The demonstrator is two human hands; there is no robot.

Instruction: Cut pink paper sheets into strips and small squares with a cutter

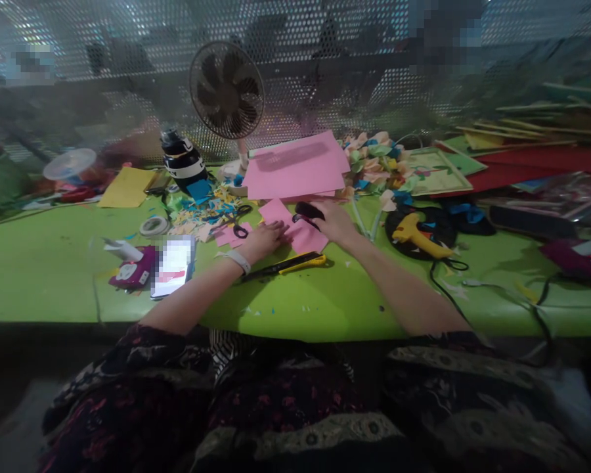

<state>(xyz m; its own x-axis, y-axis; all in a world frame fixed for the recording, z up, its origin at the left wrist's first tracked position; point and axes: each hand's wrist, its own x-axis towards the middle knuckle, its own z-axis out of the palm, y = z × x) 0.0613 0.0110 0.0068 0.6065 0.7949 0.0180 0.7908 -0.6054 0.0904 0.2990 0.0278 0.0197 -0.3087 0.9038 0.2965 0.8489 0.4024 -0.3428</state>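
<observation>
My left hand (264, 237) lies flat, fingers stretched, on a small pink paper piece (295, 230) on the green table (54, 263). My right hand (331, 220) is closed round black scissor handles (308, 211) at the same paper. A yellow and black utility knife (290, 264) lies just in front of both hands. A larger stack of pink sheets (295, 167) lies behind them.
A small fan (226, 90) and a black bottle (183, 161) stand at the back. Paper scraps (207, 211), a tape roll (153, 226), a phone (173, 266), paper flowers (374, 161), a yellow glue gun (416, 235) with its cord and coloured sheets (536, 161) surround the hands.
</observation>
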